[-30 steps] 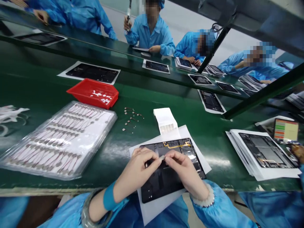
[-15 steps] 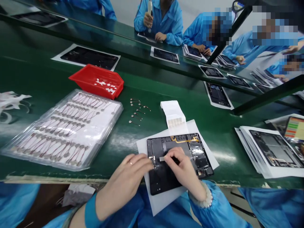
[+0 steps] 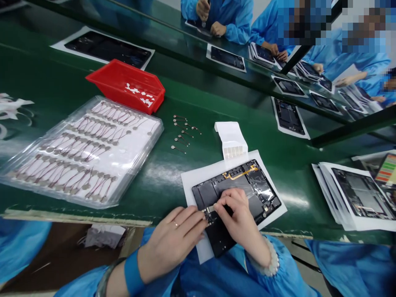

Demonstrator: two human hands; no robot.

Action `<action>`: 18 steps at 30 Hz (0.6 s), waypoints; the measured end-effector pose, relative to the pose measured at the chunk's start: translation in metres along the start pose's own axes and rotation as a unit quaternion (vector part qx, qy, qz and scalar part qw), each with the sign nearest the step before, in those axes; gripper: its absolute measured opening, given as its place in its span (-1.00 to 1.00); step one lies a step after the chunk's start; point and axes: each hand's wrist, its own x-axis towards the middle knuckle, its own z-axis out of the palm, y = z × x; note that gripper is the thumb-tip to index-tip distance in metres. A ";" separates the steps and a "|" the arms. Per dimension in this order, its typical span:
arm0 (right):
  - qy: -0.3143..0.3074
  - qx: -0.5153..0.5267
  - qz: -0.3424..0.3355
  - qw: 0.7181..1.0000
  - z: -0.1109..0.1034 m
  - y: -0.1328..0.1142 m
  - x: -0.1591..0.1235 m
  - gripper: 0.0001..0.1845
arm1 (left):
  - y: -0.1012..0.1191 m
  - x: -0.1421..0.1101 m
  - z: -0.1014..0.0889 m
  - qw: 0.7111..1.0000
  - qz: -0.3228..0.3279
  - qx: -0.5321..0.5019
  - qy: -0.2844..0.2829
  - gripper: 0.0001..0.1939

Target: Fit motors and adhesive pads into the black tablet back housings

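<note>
Versus half a second ago: tablet rotated counter-clockwise, far edge slanting more. Strip lies over tablet's left part, pinched between right hand's thumb and forefinger; left hand's fingers extend over tablet's left edge, grip cannot be told. Strip small, pale, flat.

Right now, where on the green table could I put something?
There's bare green table between the near white paper and the right-side stack, and between that paper and the clear tray. It's crowded by the red bin and around the left hand and right hand.
</note>
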 end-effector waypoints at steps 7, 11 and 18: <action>-0.014 -0.012 0.003 1.000 0.001 -0.005 0.000 -0.84 | -0.003 -0.002 -0.001 1.000 -0.012 0.012 0.000 -0.79; 0.000 -0.017 0.003 1.000 0.003 -0.006 0.000 -0.84 | -0.003 -0.002 0.000 1.000 -0.005 0.012 0.009 -0.75; 0.001 -0.024 0.002 1.000 0.003 -0.006 0.000 -0.84 | -0.003 0.000 -0.001 1.000 -0.004 0.006 0.017 -0.70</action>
